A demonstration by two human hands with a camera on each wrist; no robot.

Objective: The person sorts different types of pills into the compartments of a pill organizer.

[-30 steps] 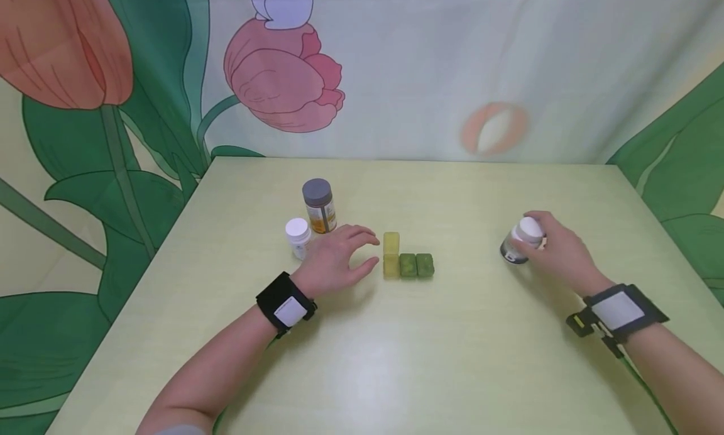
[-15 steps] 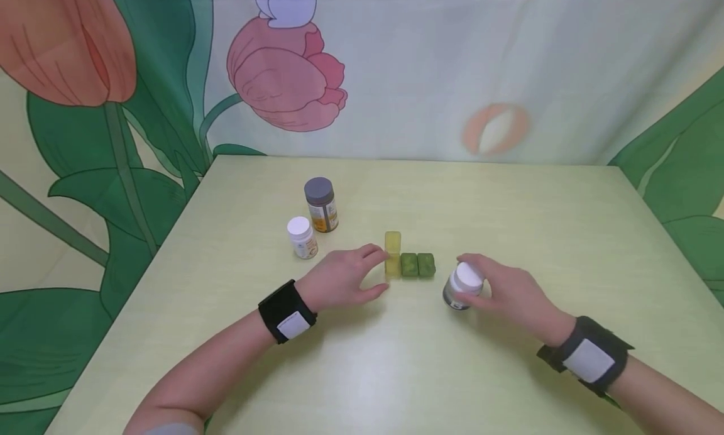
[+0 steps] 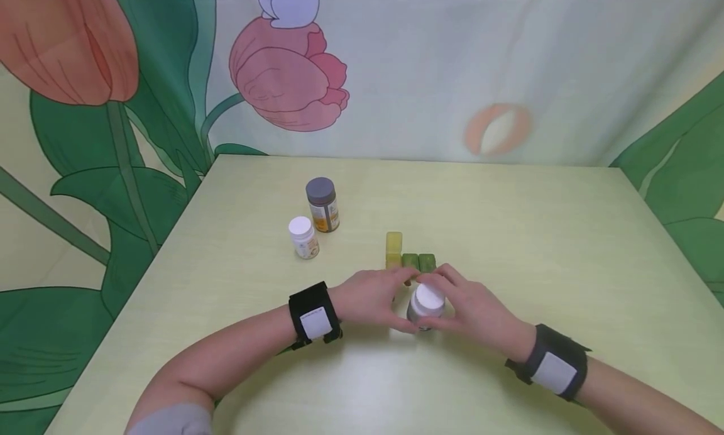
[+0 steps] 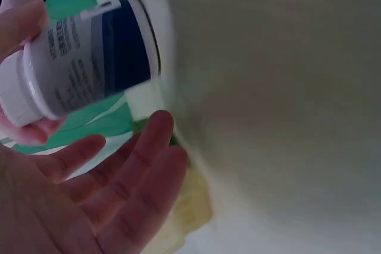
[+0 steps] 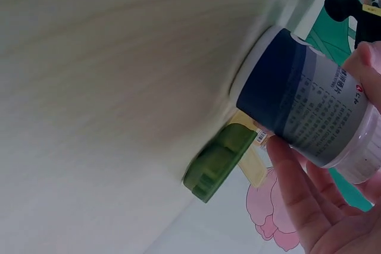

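Observation:
My right hand (image 3: 477, 309) holds a white-capped pill bottle (image 3: 427, 302) near its cap, between thumb and fingers. In the left wrist view the bottle's white and dark blue label (image 4: 89, 57) faces the camera, and its base is close over the table. My left hand (image 3: 373, 297) reaches in from the other side with fingers extended, its fingertips (image 4: 159, 122) near the bottle. Just behind both hands sits a small pill box (image 3: 427, 262) of green and yellow compartments, partly hidden by the fingers. A yellow flap (image 3: 394, 241) extends from its left end, away from me.
A smaller white bottle (image 3: 304, 239) and a grey-capped bottle (image 3: 323, 205) stand upright together at the back left. The pale table (image 3: 537, 221) ends at a flower-printed cloth (image 3: 418, 70) behind it.
My right hand has carried the white-capped bottle leftward and nearer, to the front of the pill box. My left hand has moved right and nearer, beside the bottle.

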